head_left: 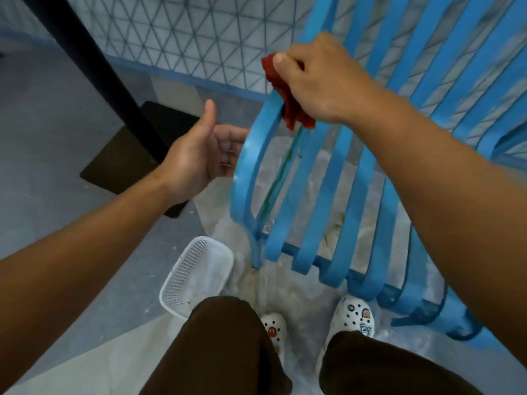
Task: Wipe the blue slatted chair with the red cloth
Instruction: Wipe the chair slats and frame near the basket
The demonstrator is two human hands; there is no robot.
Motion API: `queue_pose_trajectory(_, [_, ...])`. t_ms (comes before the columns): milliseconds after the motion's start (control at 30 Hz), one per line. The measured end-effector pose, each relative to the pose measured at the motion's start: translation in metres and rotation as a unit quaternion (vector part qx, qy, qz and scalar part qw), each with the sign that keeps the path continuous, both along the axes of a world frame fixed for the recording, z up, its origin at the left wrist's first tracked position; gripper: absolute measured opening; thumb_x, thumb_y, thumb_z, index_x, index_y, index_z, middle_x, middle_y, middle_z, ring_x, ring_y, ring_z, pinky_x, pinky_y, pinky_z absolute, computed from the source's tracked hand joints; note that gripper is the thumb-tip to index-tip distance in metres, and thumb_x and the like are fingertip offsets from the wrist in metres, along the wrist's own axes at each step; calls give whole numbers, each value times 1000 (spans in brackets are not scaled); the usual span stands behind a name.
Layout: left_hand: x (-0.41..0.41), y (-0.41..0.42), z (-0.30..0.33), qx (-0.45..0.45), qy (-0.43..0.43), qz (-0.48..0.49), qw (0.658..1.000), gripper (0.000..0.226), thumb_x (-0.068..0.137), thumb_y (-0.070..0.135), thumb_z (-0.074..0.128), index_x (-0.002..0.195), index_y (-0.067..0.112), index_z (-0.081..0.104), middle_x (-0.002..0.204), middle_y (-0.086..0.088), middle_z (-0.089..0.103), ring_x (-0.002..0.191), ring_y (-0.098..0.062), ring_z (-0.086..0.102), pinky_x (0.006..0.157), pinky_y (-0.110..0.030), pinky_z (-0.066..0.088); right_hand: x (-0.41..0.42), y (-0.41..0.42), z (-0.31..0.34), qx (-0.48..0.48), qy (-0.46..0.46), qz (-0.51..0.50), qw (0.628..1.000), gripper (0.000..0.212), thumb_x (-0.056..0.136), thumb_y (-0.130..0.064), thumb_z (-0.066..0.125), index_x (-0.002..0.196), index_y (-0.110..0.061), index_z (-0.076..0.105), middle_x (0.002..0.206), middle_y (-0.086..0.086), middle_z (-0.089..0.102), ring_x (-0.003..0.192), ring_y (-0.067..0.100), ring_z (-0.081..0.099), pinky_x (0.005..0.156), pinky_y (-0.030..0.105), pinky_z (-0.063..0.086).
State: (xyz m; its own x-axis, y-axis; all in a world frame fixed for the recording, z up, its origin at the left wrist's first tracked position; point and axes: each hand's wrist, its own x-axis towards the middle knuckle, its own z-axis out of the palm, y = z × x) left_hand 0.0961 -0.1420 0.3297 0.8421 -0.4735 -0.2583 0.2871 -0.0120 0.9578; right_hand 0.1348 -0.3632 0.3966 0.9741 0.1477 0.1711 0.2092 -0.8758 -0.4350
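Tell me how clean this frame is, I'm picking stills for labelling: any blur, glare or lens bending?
Head view: the right hand and red cloth are smeared by motion blur; the chair slats bow outward from wide-angle distortion; a soft glare streak sits on the chair's left rim; the left hand and white basket are fairly sharp; lighting is even, shadows faint.

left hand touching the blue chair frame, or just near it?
Cannot tell. In the head view the left hand is open beside the blue slatted chair, and its fingertips pass behind the outer slat, so neither contact nor gap shows.
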Motion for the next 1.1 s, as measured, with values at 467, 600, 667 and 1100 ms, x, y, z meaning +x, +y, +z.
queue_pose_trajectory(467, [-62, 23, 20, 30, 13, 38, 999, 96, 98, 72, 7, 126, 2, 65, 110, -15, 64, 103, -32, 60, 100, -46, 46, -114, 60, -1, 25, 12, -8, 1000, 33, 100, -34, 60, 132, -33, 66, 117, 2, 43, 114, 20, 53, 99, 27, 39])
queue_pose_trajectory(600, [-69, 19, 10, 12, 17, 66, 998, 85, 100, 70, 10, 103, 12, 72, 93, -7, 71, 86, -19, 67, 82, -34, 51, -154, 80, -21, 29, -34, -28, 999, 35, 100, -35, 61, 135, -31, 64, 128, 6, 47, 113, 26, 59, 97, 42, 52])
queue_pose_trajectory(667, [-71, 17, 7, 19, 8, 78, 997, 80, 102, 66, 12, 98, 14, 72, 90, -4, 73, 85, -17, 68, 81, -33, 51, -158, 85, -22, 26, -51, -39, 998, 34, 100, -36, 60, 134, -31, 64, 128, 7, 48, 110, 27, 60, 94, 43, 54])
queue_pose_trajectory(1100, [-75, 25, 5, 27, 9, 34, 999, 71, 102, 65, 13, 101, 26, 72, 91, 2, 73, 93, -17, 66, 97, -41, 48, -109, 78, -5, -8, -26, -86, 996, 33, 104, -40, 53, 134, -30, 63, 126, 10, 47, 111, 30, 58, 96, 41, 50])
